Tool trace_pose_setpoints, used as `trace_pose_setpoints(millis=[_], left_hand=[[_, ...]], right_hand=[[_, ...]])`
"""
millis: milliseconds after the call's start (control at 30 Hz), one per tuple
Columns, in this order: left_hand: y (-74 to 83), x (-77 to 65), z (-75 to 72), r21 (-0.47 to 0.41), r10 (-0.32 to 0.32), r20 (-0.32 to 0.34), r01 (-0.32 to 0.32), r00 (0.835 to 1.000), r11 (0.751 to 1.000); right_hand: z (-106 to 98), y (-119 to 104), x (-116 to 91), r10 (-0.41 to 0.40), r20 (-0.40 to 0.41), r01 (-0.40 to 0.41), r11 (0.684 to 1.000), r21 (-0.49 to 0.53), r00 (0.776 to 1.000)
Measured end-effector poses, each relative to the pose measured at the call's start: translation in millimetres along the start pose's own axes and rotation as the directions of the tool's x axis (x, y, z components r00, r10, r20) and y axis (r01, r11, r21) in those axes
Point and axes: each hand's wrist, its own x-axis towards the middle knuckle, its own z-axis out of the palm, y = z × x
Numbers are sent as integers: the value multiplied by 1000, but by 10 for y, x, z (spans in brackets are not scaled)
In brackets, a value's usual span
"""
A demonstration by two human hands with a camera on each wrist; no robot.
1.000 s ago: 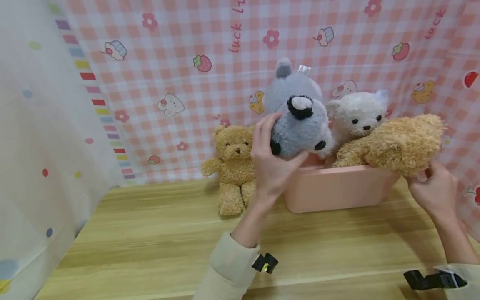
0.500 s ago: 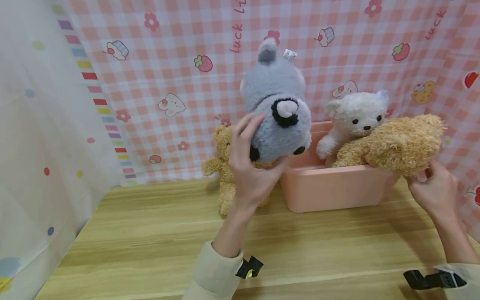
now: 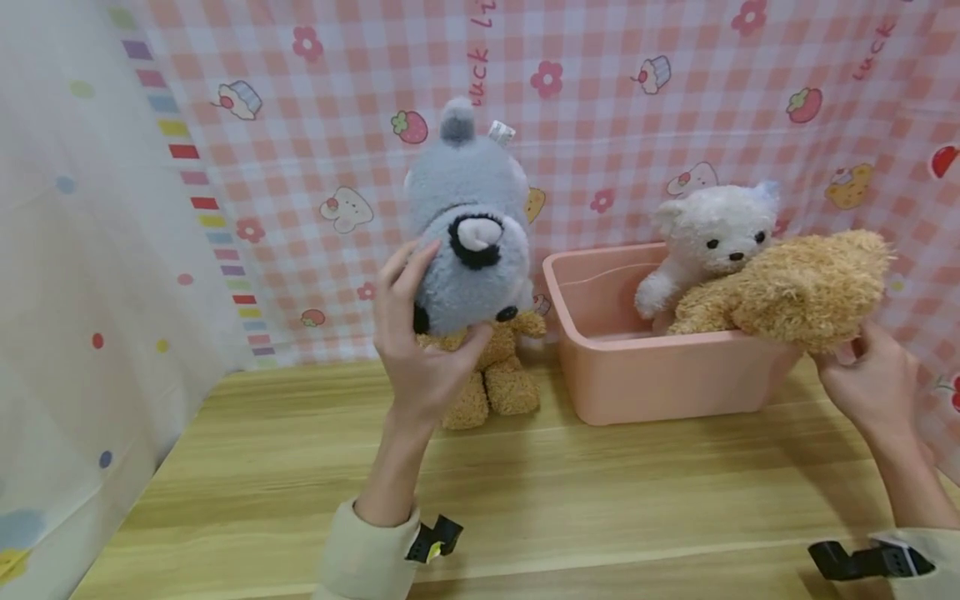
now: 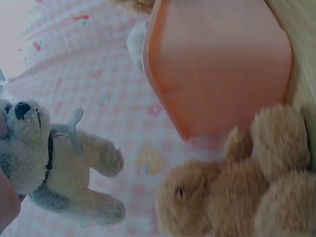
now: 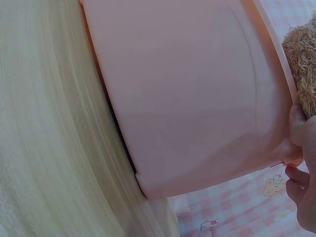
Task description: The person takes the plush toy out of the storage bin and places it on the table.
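A grey-and-white plush dog hangs upside down in my left hand, its tail up and its back toward the head view. My thumb and fingers grip it by the head. The left wrist view shows its pale belly and a ribbon at the neck. Behind it a tan teddy bear sits on the table, partly hidden. My right hand grips the rim at the right end of a pink bin, thumb on the rim in the right wrist view.
Inside the bin, a white plush bear sits upright. A curly tan plush leans over the bin's right front rim. Behind the wooden table hangs a pink checked cloth, with a pale dotted cloth at left.
My left hand has carried the plush dog leftward, from over the bin to in front of the sitting teddy bear. The right hand has stayed at the bin's rim.
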Motion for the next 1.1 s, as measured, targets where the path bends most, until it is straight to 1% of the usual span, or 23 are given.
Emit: trace_pose_setpoints(millis=[67, 133, 300, 400, 600, 767, 867, 967, 1100], left_hand=[[17, 36, -74, 16, -10, -4, 10, 1000, 1000], [-9, 46, -138, 18, -30, -10, 30, 1000, 999], [-93, 65, -293, 35, -61, -30, 62, 998, 997], [-142, 65, -386, 49, -72, -25, 73, 997, 996], [-230, 48, -562, 77, -107, -16, 108, 994, 991], [-311, 55, -728, 130, -129, -18, 130, 992, 983], [-372, 66, -840, 157, -163, -14, 163, 987, 974], [-440, 74, -940, 177, -207, -18, 207, 978, 962], [-517, 35, -1053, 257, -272, -12, 266, 962, 929]], right_hand=[[-5, 3, -2, -3, 8, 3, 1000, -1, 1000], [-9, 4, -3, -13, 3, 13, 1000, -6, 1000], [-8, 2, -13, -5, 2, 5, 1000, 0, 1000], [-3, -3, -17, 9, 1, -9, 1000, 14, 1000], [3, -10, -4, 8, -10, -8, 1000, 24, 1000], [5, 2, -6, 0, -15, 0, 1000, 21, 1000], [3, 16, -2, 2, -8, -2, 1000, 16, 1000], [0, 23, 3, 1, -9, -1, 1000, 7, 1000], [1, 17, 0, -5, -19, 5, 1000, 5, 1000]])
